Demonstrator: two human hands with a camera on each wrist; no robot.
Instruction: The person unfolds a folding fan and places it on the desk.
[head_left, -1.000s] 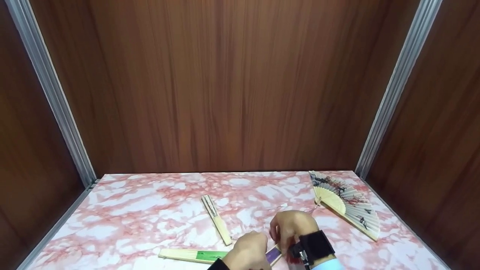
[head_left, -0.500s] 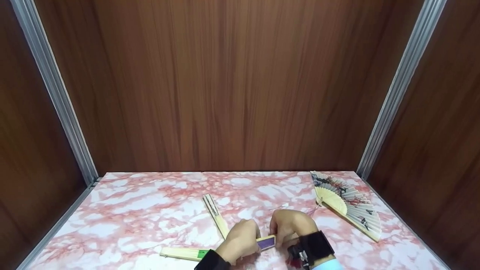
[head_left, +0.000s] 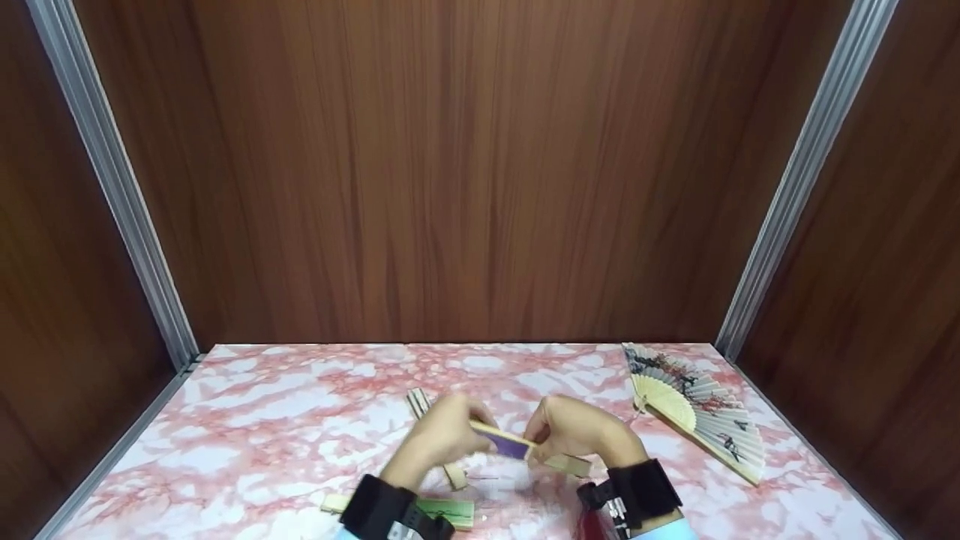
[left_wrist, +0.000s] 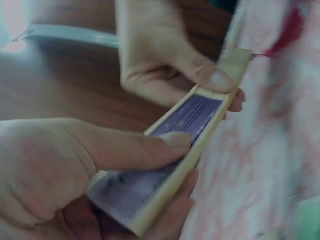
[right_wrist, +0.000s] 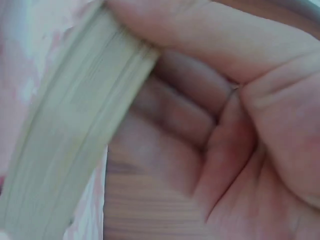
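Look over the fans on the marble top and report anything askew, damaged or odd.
Nothing looks damaged. The closed fans lie at mixed angles: the green fan flat along the near edge, a plain one slanted behind the left hand. Both hands hold the purple fan closed; the right hand pinches its end. The painted fan lies open.

The head view looks forward and down over the near edge of the tabletop (head_left: 262,435) toward the back wall (head_left: 480,172). Both wrist views sit very close, sharing with it the purple fan (head_left: 512,445) (left_wrist: 165,150) (right_wrist: 65,145).
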